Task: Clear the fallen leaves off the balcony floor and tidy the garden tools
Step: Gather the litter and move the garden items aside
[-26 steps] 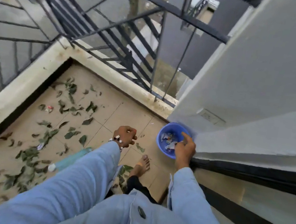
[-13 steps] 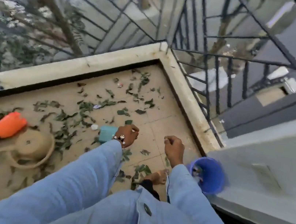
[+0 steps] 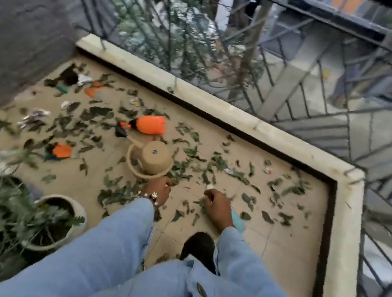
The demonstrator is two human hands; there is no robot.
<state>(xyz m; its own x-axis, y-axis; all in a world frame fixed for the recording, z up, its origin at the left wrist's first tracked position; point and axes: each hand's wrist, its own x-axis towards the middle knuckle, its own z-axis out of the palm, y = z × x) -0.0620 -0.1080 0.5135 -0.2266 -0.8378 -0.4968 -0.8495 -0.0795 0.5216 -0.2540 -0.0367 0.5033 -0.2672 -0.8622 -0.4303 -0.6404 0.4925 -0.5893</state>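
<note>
Head: leaves (image 3: 117, 193) below empty grips.

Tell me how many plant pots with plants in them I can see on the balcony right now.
1: a pale round plant pot holding a leafy plant stands on the floor at the lower left, left of the left sleeve. The blurred greenery further left may hide another.
</note>
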